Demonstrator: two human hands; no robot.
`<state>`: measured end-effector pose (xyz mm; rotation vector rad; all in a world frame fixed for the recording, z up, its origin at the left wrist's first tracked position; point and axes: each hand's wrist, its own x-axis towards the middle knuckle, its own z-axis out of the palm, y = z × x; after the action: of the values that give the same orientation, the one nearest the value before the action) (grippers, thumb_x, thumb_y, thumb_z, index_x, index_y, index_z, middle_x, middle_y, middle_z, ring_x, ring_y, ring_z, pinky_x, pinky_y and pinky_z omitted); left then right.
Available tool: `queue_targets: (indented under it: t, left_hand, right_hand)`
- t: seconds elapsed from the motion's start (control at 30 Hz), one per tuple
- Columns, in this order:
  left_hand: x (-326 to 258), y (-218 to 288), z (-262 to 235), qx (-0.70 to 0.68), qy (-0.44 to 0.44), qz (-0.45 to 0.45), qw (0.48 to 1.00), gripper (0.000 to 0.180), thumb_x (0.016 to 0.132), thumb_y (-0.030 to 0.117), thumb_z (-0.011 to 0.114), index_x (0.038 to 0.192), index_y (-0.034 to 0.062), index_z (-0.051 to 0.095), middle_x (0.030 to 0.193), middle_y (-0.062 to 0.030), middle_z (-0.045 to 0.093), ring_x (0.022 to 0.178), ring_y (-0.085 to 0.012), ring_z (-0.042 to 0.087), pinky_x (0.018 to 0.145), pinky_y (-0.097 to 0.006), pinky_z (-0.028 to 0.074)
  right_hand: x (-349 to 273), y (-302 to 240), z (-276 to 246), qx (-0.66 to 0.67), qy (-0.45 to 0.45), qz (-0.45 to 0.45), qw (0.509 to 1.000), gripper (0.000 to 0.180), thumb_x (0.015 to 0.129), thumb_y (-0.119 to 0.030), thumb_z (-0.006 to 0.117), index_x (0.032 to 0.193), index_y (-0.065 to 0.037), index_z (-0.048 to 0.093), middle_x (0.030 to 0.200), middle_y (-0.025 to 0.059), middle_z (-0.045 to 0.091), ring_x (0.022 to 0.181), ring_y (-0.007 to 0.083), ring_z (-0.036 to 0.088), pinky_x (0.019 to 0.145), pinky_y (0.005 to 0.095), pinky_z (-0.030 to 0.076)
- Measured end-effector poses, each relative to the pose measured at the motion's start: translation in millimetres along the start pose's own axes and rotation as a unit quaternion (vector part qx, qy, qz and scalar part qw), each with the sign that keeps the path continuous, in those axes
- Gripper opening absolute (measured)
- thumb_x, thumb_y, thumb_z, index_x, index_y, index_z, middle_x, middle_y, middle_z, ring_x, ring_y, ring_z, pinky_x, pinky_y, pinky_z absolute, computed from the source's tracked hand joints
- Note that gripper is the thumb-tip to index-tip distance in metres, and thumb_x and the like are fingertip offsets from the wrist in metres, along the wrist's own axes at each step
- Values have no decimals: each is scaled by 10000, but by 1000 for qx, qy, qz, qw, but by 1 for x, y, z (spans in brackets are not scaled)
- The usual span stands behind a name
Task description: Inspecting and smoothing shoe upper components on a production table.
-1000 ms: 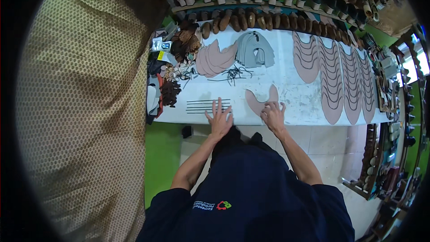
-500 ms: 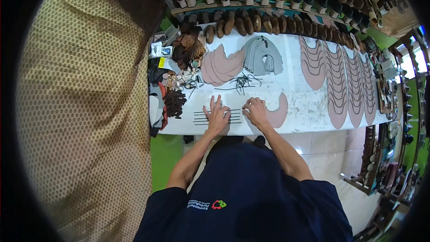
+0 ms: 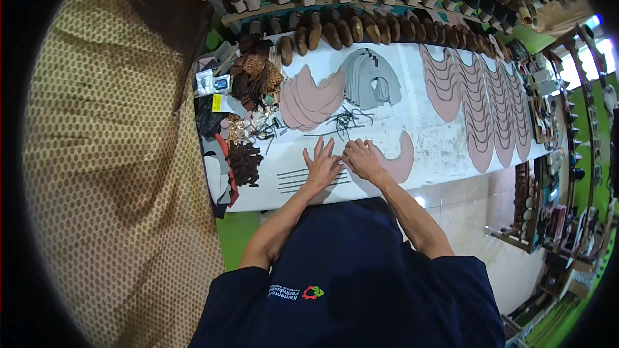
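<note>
Several thin dark strips (image 3: 290, 179) lie side by side in a row on the white table (image 3: 264, 196). My left hand (image 3: 322, 167) rests over their right-hand part with its fingers spread and its thumb pointing toward the other hand. Close beside it, my right hand (image 3: 363, 160) has its fingers curled together in a pinch. What those fingertips hold, if anything, is too small to make out. A curved pink piece (image 3: 402, 160) lies just to the right of that hand, partly covered by it. Beyond both hands sits a loose tangle of dark strips (image 3: 348, 122).
Stacked pink pieces (image 3: 309, 103) and grey arched pieces (image 3: 371, 77) lie farther back. Overlapping pink pieces (image 3: 479, 116) form columns at right. Dark brown bits (image 3: 244, 164) and clutter crowd the left edge. Shoe lasts (image 3: 332, 35) line the back; a patterned curtain (image 3: 116, 154) hangs at left.
My right hand has moved left, so its fingertips now come up against my left hand. The left hand stays spread over the strips. The whole view has shifted and turned slightly.
</note>
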<state>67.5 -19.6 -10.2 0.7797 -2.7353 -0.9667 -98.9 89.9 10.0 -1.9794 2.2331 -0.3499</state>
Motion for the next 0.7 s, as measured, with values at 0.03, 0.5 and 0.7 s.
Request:
queue_targets:
  t: [0.03,0.5,0.7]
  left_hand:
    - [2,-2,2,15,-25,-5,1000,211,899,320,817,1063,188,835,1659,-96,435,1616,-375,172,1142,-821,58]
    - [37,32,3,14,-106,136,985,214,944,357,765,997,175,864,1495,-20,605,1507,-320,353,1133,-711,169]
    - [53,64,31,27,-103,170,980,166,925,310,792,994,176,862,1496,-20,597,1502,-321,365,1136,-702,177]
  right_hand:
    - [-2,-1,-7,6,4,3,1000,165,941,-246,707,1028,-107,713,1126,49,621,1110,254,569,977,472,409]
    - [-150,107,-49,40,-18,195,980,224,955,-293,690,1064,-98,703,1208,99,605,1168,317,547,991,512,401]
    - [-197,144,-59,14,7,246,969,123,935,-232,712,985,-120,726,1165,50,625,1133,276,568,989,493,405]
